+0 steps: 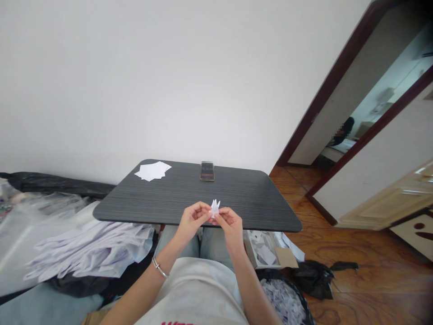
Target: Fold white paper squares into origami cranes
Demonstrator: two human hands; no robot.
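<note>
Head view, and I've got both hands up at the near edge of the worktop (162, 194), working one small folded paper piece (214, 209) between them. Left hand (193, 218): fingertips together, grip clamped on the paper's left side. Right hand (231, 222): thumb and fingers pinching its lower right. Several sharp points stick up out of the top, so I'd call this a shaping step, folds made and the form being worked by the fingertips; the finer creases are too small for me to read.

What does the next move call for? In my judgement, light, even pressure: one grip steadying the base, the other easing a fold without crushing those points. Over at the far left of the worktop, flat white sheets (153, 171) lie overlapped, well apart from the hands, and a dark-faced device (207, 171) sits near the back edge.
</note>
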